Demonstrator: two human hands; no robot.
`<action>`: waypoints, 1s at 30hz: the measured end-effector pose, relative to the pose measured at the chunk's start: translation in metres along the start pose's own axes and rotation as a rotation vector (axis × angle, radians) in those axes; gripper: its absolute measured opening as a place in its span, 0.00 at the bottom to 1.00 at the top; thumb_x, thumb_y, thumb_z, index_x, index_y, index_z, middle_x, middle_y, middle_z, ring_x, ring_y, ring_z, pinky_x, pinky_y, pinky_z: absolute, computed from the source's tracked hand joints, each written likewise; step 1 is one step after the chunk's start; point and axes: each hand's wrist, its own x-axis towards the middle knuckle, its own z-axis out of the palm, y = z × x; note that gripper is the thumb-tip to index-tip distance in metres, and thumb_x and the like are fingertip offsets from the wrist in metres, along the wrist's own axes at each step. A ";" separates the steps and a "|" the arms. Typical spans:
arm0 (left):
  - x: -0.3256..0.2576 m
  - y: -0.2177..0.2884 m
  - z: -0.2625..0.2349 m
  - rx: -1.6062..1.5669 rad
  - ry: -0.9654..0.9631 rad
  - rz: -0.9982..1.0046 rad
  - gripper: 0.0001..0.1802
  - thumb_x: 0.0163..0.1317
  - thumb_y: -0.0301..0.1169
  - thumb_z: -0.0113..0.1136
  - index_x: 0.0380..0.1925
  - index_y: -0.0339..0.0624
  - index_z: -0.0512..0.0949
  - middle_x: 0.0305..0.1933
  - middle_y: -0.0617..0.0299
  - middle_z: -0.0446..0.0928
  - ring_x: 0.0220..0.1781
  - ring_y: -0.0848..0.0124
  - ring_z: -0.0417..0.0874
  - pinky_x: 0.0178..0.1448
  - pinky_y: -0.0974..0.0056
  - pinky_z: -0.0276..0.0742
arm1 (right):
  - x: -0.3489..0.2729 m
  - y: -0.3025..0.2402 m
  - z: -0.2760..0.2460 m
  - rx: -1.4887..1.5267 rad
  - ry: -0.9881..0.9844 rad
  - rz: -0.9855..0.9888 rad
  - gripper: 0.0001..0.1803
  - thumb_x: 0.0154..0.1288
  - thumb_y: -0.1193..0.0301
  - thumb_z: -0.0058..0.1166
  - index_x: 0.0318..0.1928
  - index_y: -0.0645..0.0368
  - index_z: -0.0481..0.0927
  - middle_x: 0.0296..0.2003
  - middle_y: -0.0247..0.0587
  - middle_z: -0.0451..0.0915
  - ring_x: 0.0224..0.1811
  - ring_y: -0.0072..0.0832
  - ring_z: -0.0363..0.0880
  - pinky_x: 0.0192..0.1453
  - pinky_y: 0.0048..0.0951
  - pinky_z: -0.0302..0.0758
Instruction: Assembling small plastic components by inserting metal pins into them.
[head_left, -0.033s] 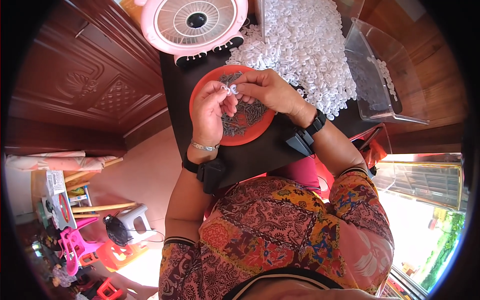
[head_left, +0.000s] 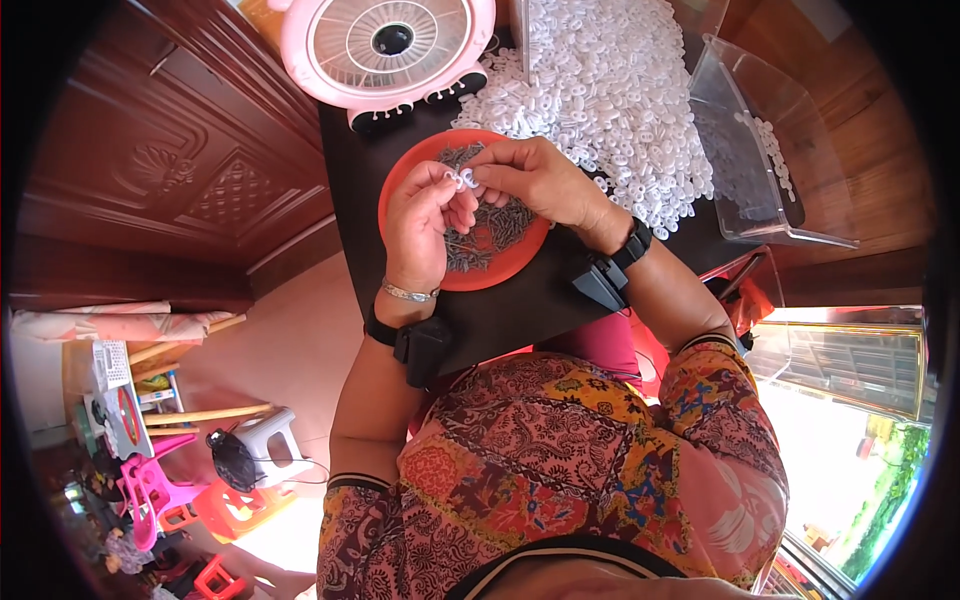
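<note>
Above an orange-red basin [head_left: 505,272], my two hands meet with their fingertips close together. My left hand [head_left: 416,228] pinches a small white plastic piece [head_left: 456,180] between thumb and forefinger. Touching or almost touching it is a second white piece [head_left: 470,178], held in the fingertips of my right hand [head_left: 548,188]. Whether the two are joined cannot be made out. Many small grey screw-like pieces [head_left: 512,228] lie in the basin, partly hidden by my hands. Behind it spreads a large heap of white two-holed plastic pieces [head_left: 615,110] on the dark table [head_left: 490,322].
A pink fan [head_left: 392,85] stands at the table's back left. Right of the heap lies a clear plastic bin [head_left: 785,236] with some white pieces in it. Dark red carved panelling [head_left: 190,150] borders the left side. Stools [head_left: 240,510] stand on the floor, lower left.
</note>
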 end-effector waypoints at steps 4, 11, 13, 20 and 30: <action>-0.001 0.000 0.005 0.001 -0.026 -0.014 0.08 0.63 0.32 0.48 0.29 0.41 0.72 0.25 0.63 0.75 0.23 0.78 0.73 0.28 0.74 0.66 | 0.000 -0.001 0.000 0.081 0.025 0.040 0.10 0.66 0.71 0.51 0.42 0.63 0.80 0.29 0.29 0.79 0.30 0.14 0.74 0.37 0.16 0.73; -0.003 -0.001 0.006 0.184 0.119 -0.022 0.06 0.62 0.31 0.50 0.27 0.42 0.72 0.22 0.65 0.73 0.20 0.80 0.69 0.24 0.75 0.63 | 0.002 -0.001 -0.006 0.325 0.116 0.061 0.09 0.64 0.73 0.53 0.43 0.64 0.77 0.31 0.34 0.80 0.30 0.18 0.77 0.36 0.18 0.75; -0.004 -0.002 0.009 0.219 0.130 -0.037 0.06 0.61 0.31 0.51 0.27 0.42 0.72 0.21 0.66 0.73 0.20 0.81 0.69 0.24 0.76 0.62 | 0.001 -0.003 -0.003 0.309 0.146 0.047 0.09 0.64 0.73 0.53 0.43 0.64 0.77 0.31 0.34 0.80 0.30 0.18 0.77 0.36 0.18 0.75; -0.006 -0.002 0.012 0.311 0.148 -0.060 0.06 0.60 0.30 0.49 0.26 0.42 0.71 0.21 0.66 0.72 0.19 0.80 0.68 0.24 0.76 0.61 | -0.002 0.001 0.004 0.118 0.195 -0.093 0.09 0.61 0.75 0.55 0.41 0.66 0.77 0.28 0.34 0.79 0.28 0.16 0.75 0.33 0.17 0.73; -0.005 -0.005 0.012 0.334 0.164 -0.033 0.06 0.59 0.28 0.50 0.24 0.42 0.71 0.19 0.68 0.70 0.19 0.82 0.66 0.22 0.76 0.59 | -0.007 -0.007 0.007 -0.106 0.242 -0.178 0.07 0.60 0.75 0.55 0.39 0.65 0.79 0.31 0.34 0.81 0.34 0.16 0.77 0.40 0.19 0.75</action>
